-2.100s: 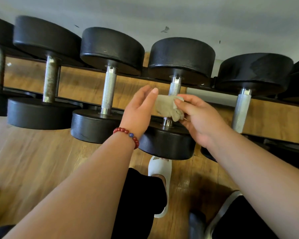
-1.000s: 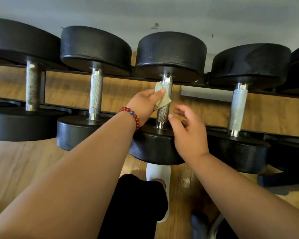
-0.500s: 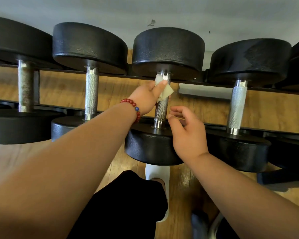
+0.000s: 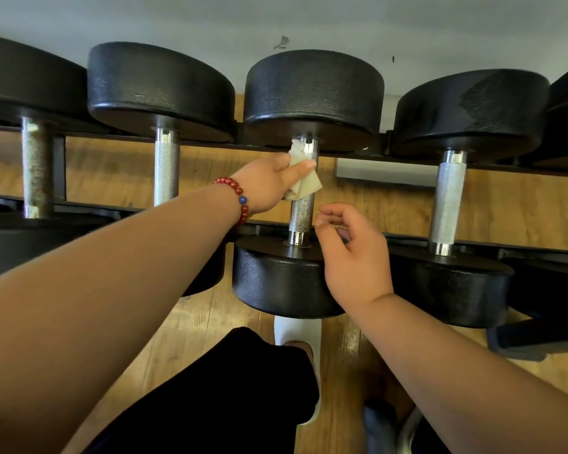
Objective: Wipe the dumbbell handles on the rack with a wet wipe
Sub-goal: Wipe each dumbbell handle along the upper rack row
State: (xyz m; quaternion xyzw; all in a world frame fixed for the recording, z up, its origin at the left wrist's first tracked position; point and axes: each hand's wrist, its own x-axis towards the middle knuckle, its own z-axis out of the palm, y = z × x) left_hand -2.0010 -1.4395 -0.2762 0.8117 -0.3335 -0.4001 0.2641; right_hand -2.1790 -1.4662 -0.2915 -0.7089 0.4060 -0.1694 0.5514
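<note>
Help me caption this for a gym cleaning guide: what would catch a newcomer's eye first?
First, the left hand, a red bead bracelet at its wrist, holding a pale wet wipe against the upper part of the middle dumbbell's knurled handle. Next, the right hand hangs empty, fingers loosely curled, just right of that handle's lower end. Behind them, a row of black dumbbells spans the frame.
</note>
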